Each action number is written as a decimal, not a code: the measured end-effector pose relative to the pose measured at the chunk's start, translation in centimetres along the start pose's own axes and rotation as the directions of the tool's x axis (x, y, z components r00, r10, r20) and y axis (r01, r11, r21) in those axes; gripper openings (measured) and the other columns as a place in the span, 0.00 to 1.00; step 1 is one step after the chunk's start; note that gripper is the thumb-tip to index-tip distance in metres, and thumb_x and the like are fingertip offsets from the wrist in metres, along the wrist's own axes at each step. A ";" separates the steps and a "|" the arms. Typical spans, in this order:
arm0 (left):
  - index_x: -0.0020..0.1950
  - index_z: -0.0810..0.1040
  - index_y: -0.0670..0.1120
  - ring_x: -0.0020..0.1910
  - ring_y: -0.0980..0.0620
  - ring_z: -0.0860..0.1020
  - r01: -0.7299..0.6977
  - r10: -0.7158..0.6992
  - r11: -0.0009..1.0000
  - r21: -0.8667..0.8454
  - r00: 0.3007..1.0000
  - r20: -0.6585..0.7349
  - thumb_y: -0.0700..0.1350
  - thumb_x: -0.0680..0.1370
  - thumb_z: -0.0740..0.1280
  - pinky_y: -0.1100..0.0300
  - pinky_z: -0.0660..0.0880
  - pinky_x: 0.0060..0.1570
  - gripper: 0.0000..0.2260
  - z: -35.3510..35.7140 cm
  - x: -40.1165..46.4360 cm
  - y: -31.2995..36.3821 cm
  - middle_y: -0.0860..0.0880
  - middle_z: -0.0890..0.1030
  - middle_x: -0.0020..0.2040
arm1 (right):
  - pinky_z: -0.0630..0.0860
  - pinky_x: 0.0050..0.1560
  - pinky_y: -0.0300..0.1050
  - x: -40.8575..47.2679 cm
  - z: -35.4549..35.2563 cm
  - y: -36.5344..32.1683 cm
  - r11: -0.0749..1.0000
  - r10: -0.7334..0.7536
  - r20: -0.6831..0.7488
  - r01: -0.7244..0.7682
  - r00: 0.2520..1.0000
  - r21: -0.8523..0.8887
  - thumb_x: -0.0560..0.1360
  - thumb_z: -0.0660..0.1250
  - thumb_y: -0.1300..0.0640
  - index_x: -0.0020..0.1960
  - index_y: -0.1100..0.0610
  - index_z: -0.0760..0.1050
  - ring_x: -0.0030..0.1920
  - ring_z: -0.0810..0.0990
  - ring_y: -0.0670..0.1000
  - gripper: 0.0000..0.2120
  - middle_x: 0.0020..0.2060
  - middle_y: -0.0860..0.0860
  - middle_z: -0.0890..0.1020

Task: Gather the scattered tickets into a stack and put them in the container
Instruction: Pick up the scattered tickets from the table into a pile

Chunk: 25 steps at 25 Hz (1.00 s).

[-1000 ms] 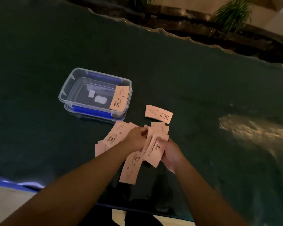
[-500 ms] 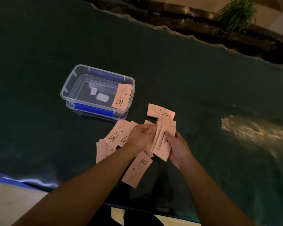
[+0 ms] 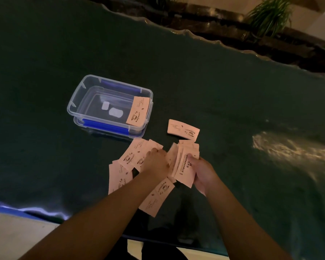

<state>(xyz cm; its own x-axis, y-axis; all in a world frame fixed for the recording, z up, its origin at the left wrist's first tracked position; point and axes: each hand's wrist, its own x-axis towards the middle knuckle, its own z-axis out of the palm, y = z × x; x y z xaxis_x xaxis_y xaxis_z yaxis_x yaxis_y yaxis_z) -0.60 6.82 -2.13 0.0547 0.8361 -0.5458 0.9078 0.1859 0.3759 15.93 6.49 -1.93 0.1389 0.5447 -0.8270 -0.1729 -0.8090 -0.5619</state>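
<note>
Pale pink tickets with a coffee-cup print lie scattered on the dark green table (image 3: pixel 233 91). My right hand (image 3: pixel 202 172) grips a small stack of tickets (image 3: pixel 185 166), held on edge. My left hand (image 3: pixel 156 162) rests fingers-down on loose tickets (image 3: pixel 129 156) left of the stack; whether it pinches one I cannot tell. One ticket (image 3: pixel 157 196) lies below my left wrist. Another single ticket (image 3: pixel 183 130) lies apart, beyond my hands. The clear plastic container (image 3: pixel 77 104) with blue clips stands to the upper left, one ticket (image 3: pixel 138 113) leaning inside its right wall.
The table's wavy far edge runs diagonally across the top, with potted plants (image 3: pixel 266 15) behind it. A bright glare patch (image 3: pixel 289 149) marks the table at the right. The near table edge (image 3: pixel 36 212) and pale floor lie at the lower left.
Both hands have shifted slightly up the table with the stack. The left hand has moved a little off the stack onto the loose tickets beside it.
</note>
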 end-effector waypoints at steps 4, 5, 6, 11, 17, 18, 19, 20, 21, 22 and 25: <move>0.71 0.75 0.45 0.63 0.47 0.78 0.018 -0.011 0.981 -0.195 0.999 0.035 0.44 0.82 0.68 0.49 0.75 0.67 0.17 0.3 -0.9 0.8 0.44 0.78 0.67 | 0.83 0.44 0.56 0.4 0.2 -0.3 0.993 0.006 -0.037 -0.011 0.999 -0.120 0.84 0.70 0.54 0.59 0.49 0.80 0.52 0.89 0.56 0.05 0.52 0.55 0.89; 0.69 0.77 0.44 0.62 0.46 0.79 0.025 -0.013 0.968 -0.248 0.999 0.047 0.43 0.82 0.68 0.49 0.76 0.66 0.16 0.4 -1.1 0.9 0.44 0.78 0.65 | 0.83 0.44 0.56 0.6 0.1 -0.4 0.989 0.002 -0.037 -0.008 0.999 -0.146 0.83 0.70 0.54 0.58 0.49 0.80 0.52 0.89 0.56 0.04 0.52 0.55 0.89; 0.67 0.78 0.43 0.60 0.45 0.79 0.025 -0.008 0.950 -0.311 0.998 0.055 0.42 0.82 0.68 0.48 0.77 0.63 0.13 0.6 -1.2 0.8 0.43 0.80 0.63 | 0.82 0.45 0.56 0.6 0.0 -0.5 0.987 -0.005 -0.033 -0.001 0.999 -0.160 0.83 0.71 0.55 0.58 0.50 0.80 0.53 0.89 0.57 0.05 0.53 0.55 0.89; 0.55 0.81 0.52 0.48 0.56 0.81 0.032 0.071 0.839 -0.543 0.983 0.167 0.45 0.82 0.68 0.62 0.76 0.44 0.04 0.3 -0.6 -0.3 0.54 0.83 0.50 | 0.84 0.49 0.60 0.6 -0.2 -0.5 0.991 -0.036 0.015 0.038 0.999 -0.130 0.82 0.72 0.58 0.61 0.47 0.76 0.55 0.89 0.57 0.11 0.56 0.54 0.89; 0.67 0.74 0.55 0.58 0.55 0.76 -0.033 0.033 0.981 -0.190 0.999 -0.003 0.58 0.78 0.69 0.55 0.75 0.59 0.20 1.7 -3.1 -3.6 0.52 0.78 0.66 | 0.89 0.45 0.58 0.6 -1.7 -0.3 0.998 -0.055 -0.125 0.051 0.991 -0.030 0.81 0.74 0.54 0.63 0.44 0.77 0.48 0.92 0.54 0.13 0.52 0.54 0.90; 0.71 0.71 0.54 0.62 0.52 0.74 -0.051 0.054 0.997 -0.060 0.997 0.048 0.64 0.74 0.70 0.51 0.75 0.62 0.29 2.5 -4.0 -4.0 0.51 0.75 0.69 | 0.89 0.43 0.57 0.4 -2.3 -0.4 0.998 -0.054 -0.146 0.056 0.988 0.008 0.81 0.74 0.55 0.60 0.44 0.78 0.48 0.92 0.54 0.11 0.51 0.53 0.90; 0.76 0.66 0.52 0.68 0.48 0.72 -0.084 0.075 0.993 0.080 0.991 0.111 0.69 0.71 0.69 0.46 0.73 0.65 0.38 3.3 -5.0 -4.1 0.50 0.71 0.73 | 0.89 0.42 0.56 0.2 -2.8 -0.3 0.998 -0.053 -0.155 0.059 0.986 0.033 0.82 0.73 0.55 0.58 0.44 0.79 0.48 0.92 0.55 0.08 0.51 0.53 0.90; 0.78 0.62 0.50 0.72 0.45 0.69 -0.130 0.099 0.972 0.197 0.982 0.160 0.72 0.68 0.70 0.43 0.71 0.68 0.45 4.2 -5.8 -4.2 0.48 0.68 0.76 | 0.89 0.43 0.57 0.0 -3.3 -0.3 0.997 -0.053 -0.156 0.061 0.986 0.048 0.82 0.72 0.55 0.58 0.44 0.80 0.49 0.91 0.55 0.07 0.51 0.53 0.90; 0.79 0.61 0.49 0.73 0.44 0.67 -0.172 0.124 0.947 0.271 0.975 0.186 0.72 0.68 0.70 0.42 0.69 0.69 0.47 4.9 -6.4 -4.2 0.47 0.66 0.77 | 0.88 0.46 0.59 -0.2 -3.8 -0.3 0.996 -0.053 -0.154 0.063 0.987 0.057 0.83 0.72 0.55 0.58 0.45 0.80 0.51 0.91 0.56 0.07 0.52 0.53 0.90; 0.78 0.62 0.49 0.73 0.43 0.66 -0.198 0.142 0.932 0.305 0.970 0.197 0.70 0.68 0.71 0.42 0.67 0.70 0.46 5.5 -6.7 -4.2 0.46 0.65 0.77 | 0.88 0.50 0.62 -0.5 -4.2 -0.3 0.996 -0.055 -0.150 0.065 0.987 0.062 0.83 0.71 0.55 0.60 0.46 0.80 0.52 0.91 0.57 0.08 0.54 0.54 0.90; 0.77 0.62 0.48 0.74 0.42 0.65 -0.272 0.213 0.901 0.339 0.956 0.202 0.64 0.71 0.73 0.39 0.64 0.72 0.41 6.2 -6.7 -4.2 0.45 0.65 0.77 | 0.85 0.58 0.66 -1.2 -5.0 -0.4 0.996 -0.064 -0.134 0.072 0.989 0.054 0.83 0.70 0.56 0.61 0.46 0.80 0.55 0.90 0.59 0.08 0.55 0.55 0.89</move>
<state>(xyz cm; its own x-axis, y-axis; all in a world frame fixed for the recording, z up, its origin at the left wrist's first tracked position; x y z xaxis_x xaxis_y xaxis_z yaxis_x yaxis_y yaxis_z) -2.18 -2.81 -4.67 0.3293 0.7347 -0.5931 0.9437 -0.2348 0.2330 20.75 5.06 -0.56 0.2787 0.5609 -0.7796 -0.2147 -0.7548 -0.6198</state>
